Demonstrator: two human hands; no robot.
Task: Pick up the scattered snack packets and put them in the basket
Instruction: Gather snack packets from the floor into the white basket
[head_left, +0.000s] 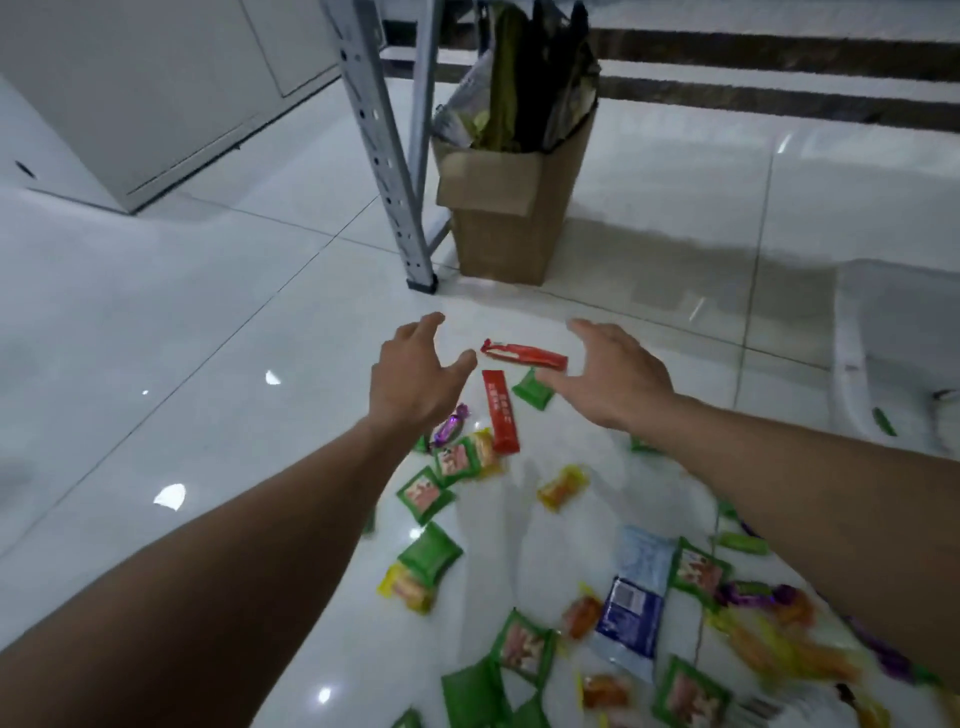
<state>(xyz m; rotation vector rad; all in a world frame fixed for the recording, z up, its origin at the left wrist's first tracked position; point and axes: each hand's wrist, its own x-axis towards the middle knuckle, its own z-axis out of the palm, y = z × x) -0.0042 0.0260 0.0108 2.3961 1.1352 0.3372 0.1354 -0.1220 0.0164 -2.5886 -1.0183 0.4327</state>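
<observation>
Several snack packets lie scattered on the white tiled floor. A red stick packet (523, 354) lies flat between my two hands, and a second red stick (501, 411) lies just below it. A small green packet (532, 388) sits beside them. My left hand (415, 374) hovers open to the left of the red stick, fingers spread. My right hand (613, 374) is open on the right of it, thumb near the packet's end. More green (425, 493), yellow (562, 486), purple (451, 427) and blue (636, 597) packets lie nearer to me. No basket shows.
A brown cardboard box (511, 208) stuffed with large bags stands ahead, beside a grey metal shelf leg (387, 156). A white cabinet (130, 104) is at the far left. Dark steps run along the back right.
</observation>
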